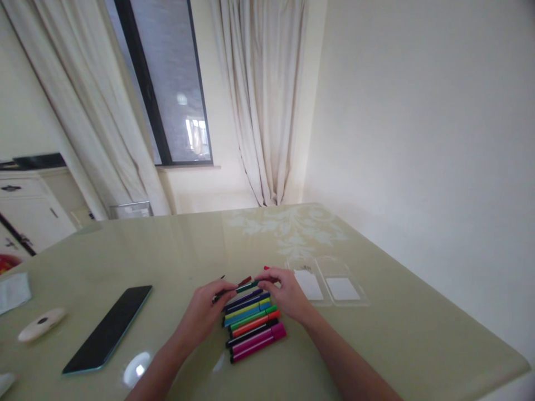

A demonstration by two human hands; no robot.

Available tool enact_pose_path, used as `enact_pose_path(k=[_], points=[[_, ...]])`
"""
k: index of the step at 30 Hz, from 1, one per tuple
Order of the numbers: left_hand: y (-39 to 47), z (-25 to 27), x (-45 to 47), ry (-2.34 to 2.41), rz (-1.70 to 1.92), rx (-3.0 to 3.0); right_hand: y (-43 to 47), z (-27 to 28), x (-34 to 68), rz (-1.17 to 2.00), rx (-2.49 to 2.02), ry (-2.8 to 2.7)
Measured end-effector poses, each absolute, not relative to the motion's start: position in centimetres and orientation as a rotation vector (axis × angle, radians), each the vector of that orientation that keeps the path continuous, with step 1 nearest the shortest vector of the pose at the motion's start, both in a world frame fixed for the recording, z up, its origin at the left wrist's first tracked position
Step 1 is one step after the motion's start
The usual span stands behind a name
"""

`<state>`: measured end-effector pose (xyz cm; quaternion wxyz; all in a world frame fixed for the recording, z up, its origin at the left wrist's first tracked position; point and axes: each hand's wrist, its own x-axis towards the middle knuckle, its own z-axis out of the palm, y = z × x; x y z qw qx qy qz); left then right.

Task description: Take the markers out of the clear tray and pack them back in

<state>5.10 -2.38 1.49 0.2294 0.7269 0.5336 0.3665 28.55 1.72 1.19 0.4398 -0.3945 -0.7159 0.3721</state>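
Note:
A dark green marker (247, 287) lies crosswise between my two hands. My left hand (205, 305) pinches its left end, and the thumb and fingers of my right hand (286, 289) close on its right end. Just below, a row of coloured markers lies side by side on the table: a purple marker (244, 299), a yellow marker (248, 309), a light green marker (253, 318), an orange-red marker (254, 324) and, nearest me, a magenta marker (257, 343). A brown-red marker (244, 280) shows behind the green one, partly covered by my fingers.
Right of my hands lies an open clear plastic case (363, 295) with white inserts. To the left are a black-screened tablet (109, 328), a white oval object (42, 324) and a pale cloth (14, 292). The glossy table (418, 334) runs along a wall at right.

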Motion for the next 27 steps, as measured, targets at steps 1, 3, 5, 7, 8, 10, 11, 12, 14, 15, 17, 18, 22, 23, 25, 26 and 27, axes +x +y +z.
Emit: enact_pose_path(k=[1,3,5,7,8,10,11,12,14,15,17,18,22,23,25,26,27], points=[[-2.4,1.4,5.2,1.475,1.014,1.989,1.7,1.1,28.5,0.947,-0.983,-1.76],[-2.4,1.1,5.4,1.48,1.025,1.967,1.8,0.9,28.5,0.964,-0.976,-1.754],[-2.3,0.8,5.3,1.488,1.02,1.951,1.9,0.6,28.3,0.964,-0.97,-1.764],[-2.1,0.3,5.2,1.515,0.989,1.948,2.1,0.2,28.1,0.978,-0.98,-1.772],[-2.1,0.1,5.1,1.53,0.968,1.957,2.2,0.1,28.1,0.986,-0.987,-1.785],[-2.0,-0.2,5.0,1.561,0.936,1.994,2.6,-0.1,28.1,0.956,-1.009,-1.824],[-2.0,-0.3,5.0,1.577,0.929,2.025,2.8,-0.1,28.2,0.904,-1.032,-1.842],[-2.0,-0.4,4.9,1.589,0.921,2.063,3.0,-0.2,28.4,0.827,-1.069,-1.859],[-1.9,-0.6,4.8,1.598,0.892,2.152,3.4,-0.3,29.0,0.619,-1.186,-1.896],[-1.8,-0.7,4.7,1.592,0.871,2.195,3.6,-0.4,29.3,0.51,-1.255,-1.928],[-1.5,-0.9,4.1,1.604,0.861,2.24,3.7,-0.8,29.8,0.329,-1.379,-2.028],[-1.3,-1.0,3.7,1.637,0.877,2.239,3.8,-1.0,30.0,0.265,-1.423,-2.084],[-0.4,-1.5,0.9,1.924,0.921,2.134,3.6,-1.4,29.8,0.141,-1.483,-2.241],[-0.2,-1.7,0.1,1.994,0.896,2.115,3.6,-1.4,29.7,0.128,-1.485,-2.256],[0.0,-2.1,-1.0,2.08,0.82,2.097,3.6,-1.1,29.4,0.123,-1.503,-2.264],[0.0,-2.2,-1.4,2.089,0.784,2.098,3.6,-1.0,29.3,0.128,-1.515,-2.258],[0.0,-2.3,-1.5,2.08,0.762,2.102,3.6,-0.9,29.2,0.138,-1.521,-2.248]])
